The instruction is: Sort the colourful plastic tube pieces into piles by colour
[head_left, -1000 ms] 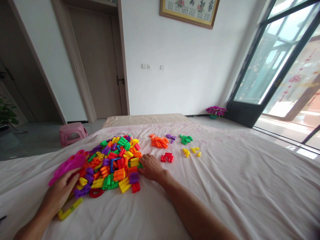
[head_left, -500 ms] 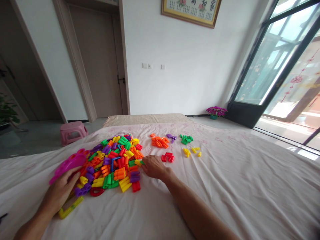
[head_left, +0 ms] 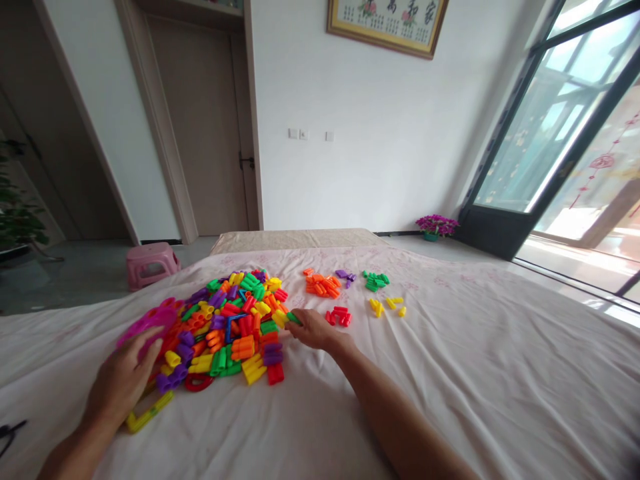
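A heap of colourful plastic building blocks point(head_left: 243, 347) lies on the cloth, many of them joined tubes in orange, yellow, green, purple and red. My right hand point(head_left: 315, 329) is at the heap's right edge, its fingers closed on a small green block point(head_left: 293, 318) beside a yellow one point(head_left: 279, 319). On the heap's left side, my left hand point(head_left: 120, 373) rests with fingers stretched out and thumb apart, against a flat pink plastic piece point(head_left: 145, 325). Its fingertips partly cover that piece. Below them lies a yellow angular frame point(head_left: 150, 413).
Small sorted groups lie to the right: orange blocks point(head_left: 323, 287), purple blocks point(head_left: 346, 276), green blocks point(head_left: 375, 281), red blocks point(head_left: 340, 316) and yellow blocks point(head_left: 385, 306). A pink stool point(head_left: 153, 265) stands beyond the cloth-covered surface point(head_left: 475, 373). Something black point(head_left: 10, 432) lies at the left edge.
The green block now shows more clearly in my right hand, slightly apart from the heap. My left hand has slid a little up over the pink piece. The view has shifted slightly.
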A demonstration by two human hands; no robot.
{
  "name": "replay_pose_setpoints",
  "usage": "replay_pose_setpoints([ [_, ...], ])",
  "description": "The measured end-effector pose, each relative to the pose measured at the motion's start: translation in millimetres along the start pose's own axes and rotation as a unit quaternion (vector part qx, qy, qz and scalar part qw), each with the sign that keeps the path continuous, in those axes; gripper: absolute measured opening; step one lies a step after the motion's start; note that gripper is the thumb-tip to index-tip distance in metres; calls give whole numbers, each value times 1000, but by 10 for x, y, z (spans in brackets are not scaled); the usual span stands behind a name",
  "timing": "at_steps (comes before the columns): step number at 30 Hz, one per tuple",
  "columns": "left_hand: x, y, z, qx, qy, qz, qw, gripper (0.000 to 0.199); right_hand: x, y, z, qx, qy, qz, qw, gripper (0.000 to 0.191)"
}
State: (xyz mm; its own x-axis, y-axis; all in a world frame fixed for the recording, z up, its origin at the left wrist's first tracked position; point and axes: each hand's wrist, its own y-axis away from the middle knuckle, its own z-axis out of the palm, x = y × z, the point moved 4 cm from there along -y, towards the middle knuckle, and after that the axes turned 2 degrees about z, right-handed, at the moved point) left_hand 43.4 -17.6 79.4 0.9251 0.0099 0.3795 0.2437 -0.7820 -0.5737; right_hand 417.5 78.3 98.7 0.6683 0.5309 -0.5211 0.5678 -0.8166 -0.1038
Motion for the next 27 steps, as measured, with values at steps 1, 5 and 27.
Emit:
replay_pose_setpoints([
  [1, 98, -17, -56, 34, -15, 31, 999, 38, 18, -12, -1, -1, -53, 0, 999, 21],
  [5, 677, -42, -117, 54, 92, 70, 992, 39, -11, -19, 15, -50, -222, -6, 974, 22],
  [27, 1515, 287, 399, -16, 182, 138, 973, 29, 721, -59, -385, 163, -294, 128, 933, 21],
])
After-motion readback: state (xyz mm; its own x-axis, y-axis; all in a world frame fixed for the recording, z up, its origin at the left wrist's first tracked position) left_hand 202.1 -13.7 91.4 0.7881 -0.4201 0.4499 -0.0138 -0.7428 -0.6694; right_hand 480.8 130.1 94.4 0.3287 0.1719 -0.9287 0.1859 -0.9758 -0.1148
